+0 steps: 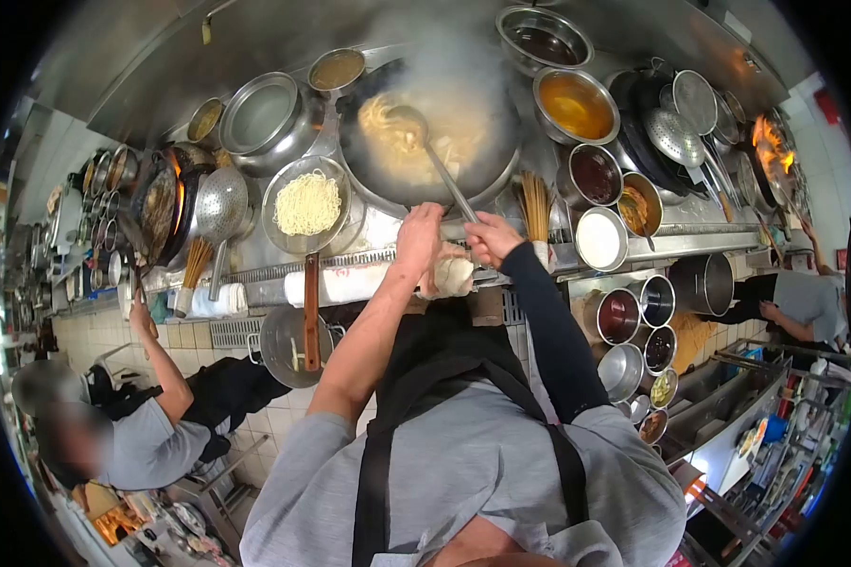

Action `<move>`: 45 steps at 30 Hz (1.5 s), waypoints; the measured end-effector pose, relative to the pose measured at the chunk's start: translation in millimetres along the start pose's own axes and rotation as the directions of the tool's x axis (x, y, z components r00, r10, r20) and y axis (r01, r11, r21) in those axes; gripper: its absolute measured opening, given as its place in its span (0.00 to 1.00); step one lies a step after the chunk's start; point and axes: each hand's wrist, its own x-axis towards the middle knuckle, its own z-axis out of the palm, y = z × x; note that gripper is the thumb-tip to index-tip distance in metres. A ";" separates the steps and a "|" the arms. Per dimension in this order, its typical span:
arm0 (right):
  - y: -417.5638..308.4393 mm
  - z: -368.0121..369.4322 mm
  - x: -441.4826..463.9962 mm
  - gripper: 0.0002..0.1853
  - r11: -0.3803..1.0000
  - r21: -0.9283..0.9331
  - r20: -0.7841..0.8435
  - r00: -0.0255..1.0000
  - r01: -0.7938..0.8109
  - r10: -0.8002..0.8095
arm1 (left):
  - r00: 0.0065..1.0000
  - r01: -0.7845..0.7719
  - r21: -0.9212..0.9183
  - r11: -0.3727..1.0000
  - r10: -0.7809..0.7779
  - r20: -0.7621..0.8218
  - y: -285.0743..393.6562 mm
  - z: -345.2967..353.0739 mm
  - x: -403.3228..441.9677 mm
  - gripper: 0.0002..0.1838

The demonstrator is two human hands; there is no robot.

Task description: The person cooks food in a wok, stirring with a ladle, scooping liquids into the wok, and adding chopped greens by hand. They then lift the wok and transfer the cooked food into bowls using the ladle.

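Note:
A large steaming wok (350, 142) stands on the range in front of me, with pale noodles (388, 118) and broth inside. My right hand (494, 239) is wrapped round the handle of a ladle (444, 175), whose bowl rests among the noodles. At the wok's near edge, my left hand (420, 238) is closed on the rim or a handle; the exact grip is hidden. A folded pale cloth (452, 276) lies against that hand. Left of the wok, a strainer with a wooden handle (312, 321) holds thin yellow noodles (308, 203).
Pots of sauce, including orange liquid (575, 102) and white liquid (600, 238), crowd the right side. Bamboo brushes (536, 203) stand beside the wok. Flames (773, 146) rise far right. Co-workers (161, 444) (808, 307) stand at both sides. A pot (293, 345) sits below the counter.

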 end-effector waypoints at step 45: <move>210.5 -82.2 -264.3 0.27 0.753 -0.640 -0.745 0.366 -0.154 -0.558 | 0.684 0.727 -0.592 0.348 -0.293 0.668 194.8 292.8 58.5 0.10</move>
